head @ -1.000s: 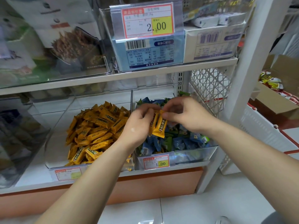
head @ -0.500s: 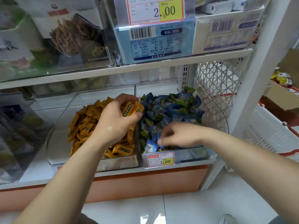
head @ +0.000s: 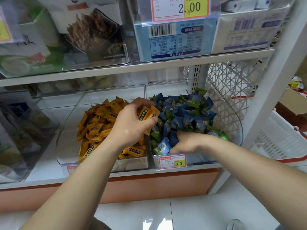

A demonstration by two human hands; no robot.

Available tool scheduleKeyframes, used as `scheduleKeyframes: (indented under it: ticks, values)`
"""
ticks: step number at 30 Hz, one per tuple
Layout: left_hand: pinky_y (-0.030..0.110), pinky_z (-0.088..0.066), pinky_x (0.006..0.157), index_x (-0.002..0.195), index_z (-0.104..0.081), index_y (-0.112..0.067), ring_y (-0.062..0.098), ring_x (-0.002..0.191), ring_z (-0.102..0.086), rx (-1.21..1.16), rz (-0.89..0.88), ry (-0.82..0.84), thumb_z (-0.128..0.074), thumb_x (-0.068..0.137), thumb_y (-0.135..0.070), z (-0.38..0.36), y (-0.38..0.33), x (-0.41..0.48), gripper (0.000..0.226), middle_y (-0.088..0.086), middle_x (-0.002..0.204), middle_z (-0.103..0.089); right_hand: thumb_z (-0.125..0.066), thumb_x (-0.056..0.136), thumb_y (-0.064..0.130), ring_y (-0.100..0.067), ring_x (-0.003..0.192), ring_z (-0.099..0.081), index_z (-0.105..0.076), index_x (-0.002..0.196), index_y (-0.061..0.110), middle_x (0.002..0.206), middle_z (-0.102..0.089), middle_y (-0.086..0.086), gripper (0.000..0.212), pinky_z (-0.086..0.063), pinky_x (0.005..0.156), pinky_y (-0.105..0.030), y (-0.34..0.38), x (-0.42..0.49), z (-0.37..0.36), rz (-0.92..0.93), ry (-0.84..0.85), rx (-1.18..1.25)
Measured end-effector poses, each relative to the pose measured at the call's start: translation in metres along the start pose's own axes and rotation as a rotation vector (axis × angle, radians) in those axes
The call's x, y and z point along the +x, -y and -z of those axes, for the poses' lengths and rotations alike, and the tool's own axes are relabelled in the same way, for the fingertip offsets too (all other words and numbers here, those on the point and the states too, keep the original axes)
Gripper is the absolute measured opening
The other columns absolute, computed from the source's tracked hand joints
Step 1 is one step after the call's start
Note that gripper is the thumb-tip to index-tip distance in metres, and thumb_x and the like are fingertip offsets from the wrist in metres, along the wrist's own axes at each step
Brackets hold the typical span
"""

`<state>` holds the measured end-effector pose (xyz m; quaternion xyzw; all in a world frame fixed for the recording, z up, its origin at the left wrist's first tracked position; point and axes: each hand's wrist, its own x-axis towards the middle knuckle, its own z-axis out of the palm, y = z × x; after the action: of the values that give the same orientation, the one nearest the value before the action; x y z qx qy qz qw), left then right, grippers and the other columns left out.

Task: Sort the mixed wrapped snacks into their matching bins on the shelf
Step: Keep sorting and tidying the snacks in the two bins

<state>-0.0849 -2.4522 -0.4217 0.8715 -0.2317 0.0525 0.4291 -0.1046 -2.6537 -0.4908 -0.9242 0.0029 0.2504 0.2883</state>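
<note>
I'm seeing the left hand (head: 131,123) curled shut around a couple of yellow wrapped snacks (head: 148,112), raised right over the divider between the two clear bins on the lower shelf; thumb on top, fingers underneath, black print on the wrappers too small to read; right hand (head: 184,141) is down in the blue-green snack bin (head: 204,161), fingertips buried in the blue and green wrapped snacks (head: 184,112), so I can't tell whether it's grasping anything or just pushing in; one pale blue packet (head: 162,147) with a barcode lies just beside that hand at the bin front; yellow snack bin (head: 132,162) to the left holds the pile of yellow bars (head: 98,125), partly hidden behind my view of the left forearm; price tag (head: 172,161) on the blue-green bin front reads 1.00, red border, yellow block; a second tag on the yellow bin is mostly covered by the left forearm; upper shelf (head: 149,67) has a bigger price tag (head: 180,8) reading 2.00, clipped over a blue box (head: 172,40) with a barcode and a nutrition table, text unreadable; white box (head: 245,32) with barcode to its right; packaged goods behind clear plastic to its left, blurred; white lattice basket (head: 230,90) sits just right of the blue-green bin; white shelf upright (head: 272,90) crosses in front of it; cardboard carton (head: 294,103) further right; tiled floor (head: 199,213) below.
</note>
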Motion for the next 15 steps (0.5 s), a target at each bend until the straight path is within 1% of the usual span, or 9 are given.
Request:
scheduleKeyframes:
  ticks: [1, 2, 4, 5, 8, 9, 13, 14, 15]
  values:
    - [0.014, -0.051, 0.073, 0.11, -0.059, -0.037, -0.003, 0.087, -0.062, 0.002, -0.002, 0.004, -0.077, 0.082, -0.031, -0.001, -0.001, -0.001, 0.034, -0.016, 0.097, -0.065, -0.079, 0.073, 0.046, -0.016, 0.096, -0.061, -0.064, 0.103, 0.015, 0.102, -0.066, 0.001, 0.046, -0.053, 0.085, -0.03, 0.0, 0.0, 0.0, -0.018, 0.002, -0.008]
    - [0.015, -0.052, 0.074, 0.11, -0.058, -0.038, -0.004, 0.087, -0.062, 0.004, -0.004, 0.005, -0.077, 0.082, -0.031, -0.001, -0.002, -0.002, 0.034, -0.017, 0.097, -0.064, -0.079, 0.071, 0.05, -0.015, 0.094, -0.06, -0.064, 0.102, 0.016, 0.1, -0.065, 0.002, 0.048, -0.051, 0.079, -0.028, 0.001, 0.0, 0.0, -0.031, 0.005, -0.021]
    - [0.015, -0.051, 0.073, 0.111, -0.058, -0.037, -0.003, 0.088, -0.061, 0.004, -0.007, 0.003, -0.077, 0.083, -0.031, -0.002, -0.003, -0.003, 0.034, -0.019, 0.098, -0.063, -0.08, 0.068, 0.052, -0.013, 0.091, -0.06, -0.062, 0.109, 0.015, 0.103, -0.065, 0.001, 0.058, -0.05, 0.073, -0.026, 0.002, 0.002, 0.001, -0.079, -0.001, -0.027]
    - [0.015, -0.051, 0.074, 0.112, -0.058, -0.036, -0.002, 0.089, -0.061, 0.008, -0.008, 0.002, -0.076, 0.083, -0.031, -0.002, -0.003, -0.003, 0.034, -0.019, 0.099, -0.062, -0.081, 0.068, 0.05, -0.013, 0.091, -0.061, -0.061, 0.113, 0.013, 0.105, -0.065, 0.001, 0.061, -0.052, 0.074, -0.026, 0.002, 0.003, 0.0, -0.098, -0.007, -0.021]
    - [0.012, -0.049, 0.072, 0.113, -0.059, -0.035, -0.003, 0.09, -0.06, 0.01, -0.001, -0.004, -0.076, 0.083, -0.032, -0.002, -0.003, -0.003, 0.034, -0.021, 0.1, -0.061, -0.082, 0.071, 0.04, -0.015, 0.097, -0.064, -0.064, 0.117, 0.012, 0.112, -0.069, -0.001, 0.058, -0.055, 0.09, -0.033, 0.001, 0.006, -0.001, -0.106, 0.015, 0.026]
    - [0.009, -0.048, 0.07, 0.113, -0.059, -0.034, -0.004, 0.089, -0.06, 0.004, 0.001, -0.005, -0.076, 0.083, -0.032, -0.002, -0.003, -0.003, 0.034, -0.021, 0.099, -0.061, -0.082, 0.071, 0.039, -0.015, 0.096, -0.064, -0.063, 0.119, 0.01, 0.112, -0.069, -0.001, 0.058, -0.055, 0.088, -0.032, 0.001, 0.005, -0.002, -0.106, 0.02, 0.035]
    - [0.005, -0.045, 0.068, 0.114, -0.06, -0.031, -0.007, 0.089, -0.059, -0.02, 0.0, -0.009, -0.076, 0.083, -0.031, -0.002, -0.003, -0.002, 0.035, -0.019, 0.098, -0.062, -0.082, 0.073, 0.042, -0.004, 0.076, -0.054, -0.06, 0.123, 0.01, 0.099, -0.06, 0.004, 0.063, -0.045, 0.061, -0.017, 0.003, -0.002, -0.001, -0.098, 0.005, 0.014]
    - [0.004, -0.044, 0.068, 0.114, -0.061, -0.031, -0.008, 0.09, -0.058, -0.026, 0.001, -0.012, -0.076, 0.083, -0.031, -0.002, -0.003, -0.001, 0.035, -0.018, 0.098, -0.063, -0.082, 0.073, 0.04, -0.003, 0.073, -0.053, -0.063, 0.115, 0.012, 0.093, -0.059, 0.006, 0.054, -0.043, 0.056, -0.015, 0.004, -0.003, 0.0, -0.087, -0.003, 0.01]
    - [0.003, -0.043, 0.068, 0.114, -0.061, -0.031, -0.009, 0.091, -0.057, -0.029, 0.003, -0.016, -0.076, 0.083, -0.031, -0.002, -0.003, -0.001, 0.035, -0.018, 0.098, -0.063, -0.082, 0.072, 0.038, -0.003, 0.069, -0.053, -0.066, 0.1, 0.015, 0.084, -0.059, 0.007, 0.04, -0.041, 0.05, -0.014, 0.004, -0.004, 0.003, -0.07, -0.022, 0.013]
